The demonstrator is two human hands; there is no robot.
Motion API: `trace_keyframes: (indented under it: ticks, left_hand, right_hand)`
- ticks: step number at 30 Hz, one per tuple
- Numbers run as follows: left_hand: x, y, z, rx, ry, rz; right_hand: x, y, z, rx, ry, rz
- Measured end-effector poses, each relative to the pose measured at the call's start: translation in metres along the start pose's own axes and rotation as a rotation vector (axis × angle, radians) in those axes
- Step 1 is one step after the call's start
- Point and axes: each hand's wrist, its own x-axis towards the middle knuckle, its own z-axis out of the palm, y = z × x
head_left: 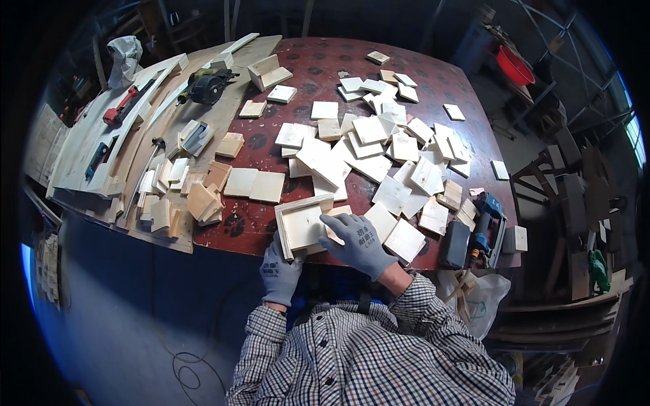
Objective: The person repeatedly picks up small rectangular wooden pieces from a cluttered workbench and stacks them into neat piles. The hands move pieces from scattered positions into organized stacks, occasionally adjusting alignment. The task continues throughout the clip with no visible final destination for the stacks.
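Note:
A small, shallow wooden box (298, 227) with raised edges is held tilted at the table's near edge. My left hand (279, 274), in a grey glove, grips its lower left corner from below; some of those fingers are hidden behind the wood. On the box's right side lies my gloved right hand (359, 245), thumb and fingers bent over the edge. A pale wood piece shows behind the right fingers, and whether it belongs to the box I cannot tell. Just beyond, two square boards (254, 185) lie side by side. Loose wooden squares (403, 240) lie close to the right hand.
Many pale wooden squares (369, 132) are heaped across the red table (311, 64). A blue nail gun (486, 230) lies at the near right edge. Toward the left are a circular saw (206, 86), a hammer (158, 143), a red tool (122, 109) and wood offcuts (160, 213).

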Motion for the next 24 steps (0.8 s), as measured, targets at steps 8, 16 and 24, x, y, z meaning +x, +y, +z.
trace_keyframes:
  ticks: [8,16,24]
  left_hand:
    - [-0.002,-0.008,0.005,-0.038,0.027,0.030]
    - [-0.002,-0.008,0.006,-0.017,0.038,0.050]
    - [-0.006,-0.012,0.009,0.045,0.056,0.097]
  right_hand:
    - [0.004,0.012,-0.026,0.167,0.070,0.122]
    - [0.008,0.019,-0.041,0.131,0.129,0.158]
    - [-0.002,0.018,-0.034,0.178,0.101,0.214]
